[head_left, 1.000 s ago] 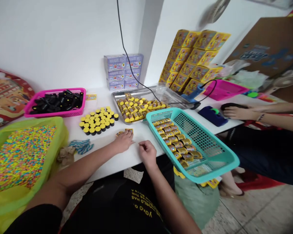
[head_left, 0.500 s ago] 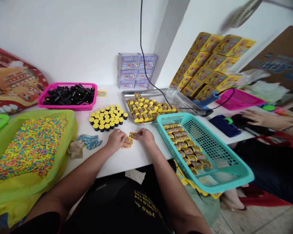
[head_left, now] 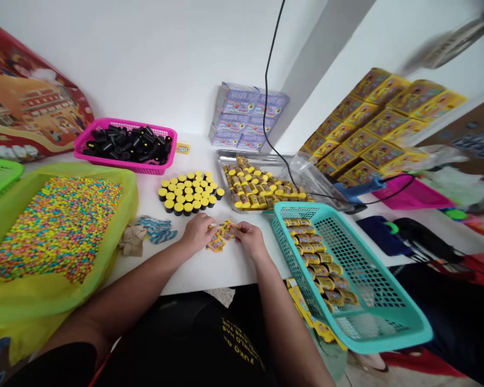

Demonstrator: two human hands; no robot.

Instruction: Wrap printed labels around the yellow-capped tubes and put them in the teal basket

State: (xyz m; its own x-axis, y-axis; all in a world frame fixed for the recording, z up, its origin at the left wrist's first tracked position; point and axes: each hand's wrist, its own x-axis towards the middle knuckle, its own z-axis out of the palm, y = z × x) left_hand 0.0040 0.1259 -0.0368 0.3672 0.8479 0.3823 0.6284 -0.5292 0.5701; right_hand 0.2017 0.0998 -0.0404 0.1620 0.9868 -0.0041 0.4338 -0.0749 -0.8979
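Note:
Small yellow printed labels (head_left: 216,245) lie loosely piled on the white table in front of me. My left hand (head_left: 197,234) is closed at the pile's left edge, thumb and fingertips on a label. From the right, my right hand (head_left: 250,237) pinches the end of a yellow label strip (head_left: 227,229) raised a little above the pile. Just beyond my hands stands a cluster of black tubs with yellow lids (head_left: 191,192). A blue striped cloth (head_left: 157,229) and a crumpled brown cloth (head_left: 132,240) rest left of my left hand.
A turquoise basket (head_left: 387,269) holding labelled tubs is on my right. Behind it sits a metal tray (head_left: 326,188) of labelled tubs, crossed by a black cable (head_left: 267,107). On the left are a candy-filled, yellow-lined bin (head_left: 129,199) and a pink basket (head_left: 169,156) of black tubs.
The view has shifted and tilted. My right hand has drawn a label strip up and slightly away from the pile. The co-worker's hand at the far right is out of sight.

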